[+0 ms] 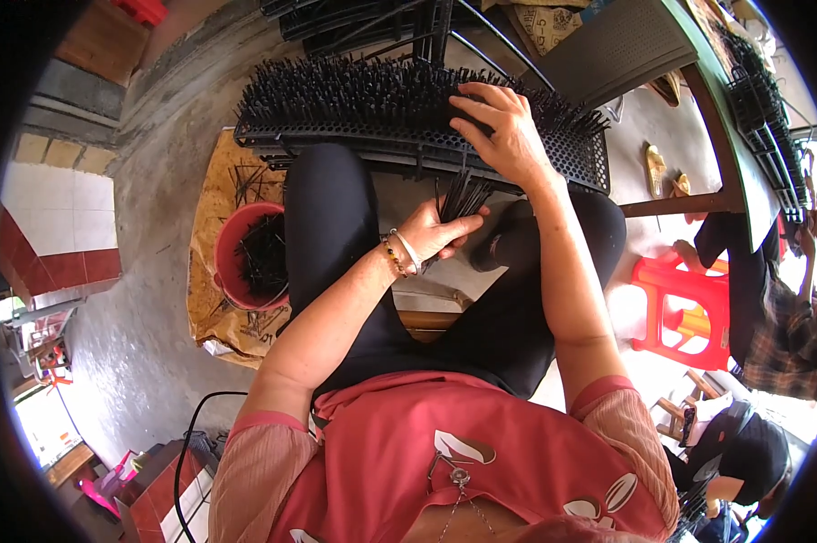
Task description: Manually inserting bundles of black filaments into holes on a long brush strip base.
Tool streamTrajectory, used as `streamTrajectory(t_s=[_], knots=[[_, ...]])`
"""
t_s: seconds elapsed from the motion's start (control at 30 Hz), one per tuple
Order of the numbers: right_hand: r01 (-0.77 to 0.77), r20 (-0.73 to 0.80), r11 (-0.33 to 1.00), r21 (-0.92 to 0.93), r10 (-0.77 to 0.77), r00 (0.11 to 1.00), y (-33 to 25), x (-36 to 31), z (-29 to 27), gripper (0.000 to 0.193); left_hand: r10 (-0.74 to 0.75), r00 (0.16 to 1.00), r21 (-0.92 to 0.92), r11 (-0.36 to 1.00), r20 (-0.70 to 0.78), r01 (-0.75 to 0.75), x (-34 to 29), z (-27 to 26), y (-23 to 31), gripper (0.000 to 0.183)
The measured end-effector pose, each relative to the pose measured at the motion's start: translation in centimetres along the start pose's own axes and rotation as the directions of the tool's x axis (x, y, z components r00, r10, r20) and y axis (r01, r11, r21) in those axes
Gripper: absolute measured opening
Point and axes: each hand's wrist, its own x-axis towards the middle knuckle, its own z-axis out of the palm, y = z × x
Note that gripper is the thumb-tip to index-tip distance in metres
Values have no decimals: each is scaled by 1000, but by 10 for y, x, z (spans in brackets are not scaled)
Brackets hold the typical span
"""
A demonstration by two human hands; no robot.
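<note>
My left hand point(434, 232) is closed round a bundle of thin black rods point(463, 196) above my lap. Ahead of my knees stands a long black perforated rack point(372, 141), its holes packed with upright black rods point(336, 95). My right hand point(501, 128) reaches over the rack's right half, fingers bent down among the rod tops. Whether a rod sits between those fingertips is too small to make out. Beside my left knee is a red bucket point(230, 282) with more loose black rods point(262, 255) in it.
Brown sacking point(211, 312) lies under the bucket, with a few rods scattered on it. At the right are a red plastic stool point(689, 308), a green-edged table point(732, 136) and other seated people. A grey perforated panel point(616, 50) leans behind the rack.
</note>
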Motion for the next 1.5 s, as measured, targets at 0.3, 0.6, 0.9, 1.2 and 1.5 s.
streamTrajectory(t_s=[0.3, 0.6, 0.9, 1.2, 1.5], knots=[[-343, 217, 877, 337, 282, 934, -9, -5, -26, 22, 64, 998, -59, 996, 2, -64, -5, 2, 10, 22], [-549, 383, 581, 601, 394, 836, -18, -12, -28, 17, 103, 995, 58, 993, 10, -104, -4, 7, 8, 22], [-377, -79, 599, 706, 596, 799, 0, -9, -14, 16, -46, 998, -137, 989, 45, 52, 2, -1, 0, 28], [-394, -186, 793, 464, 522, 833, 0, -10, -3, 16, -49, 998, -217, 975, 25, 53, 1, -3, 0, 30], [-247, -316, 945, 216, 307, 898, 1, -8, 3, 12, -44, 999, -114, 993, -23, 41, 0, -4, 0, 33]])
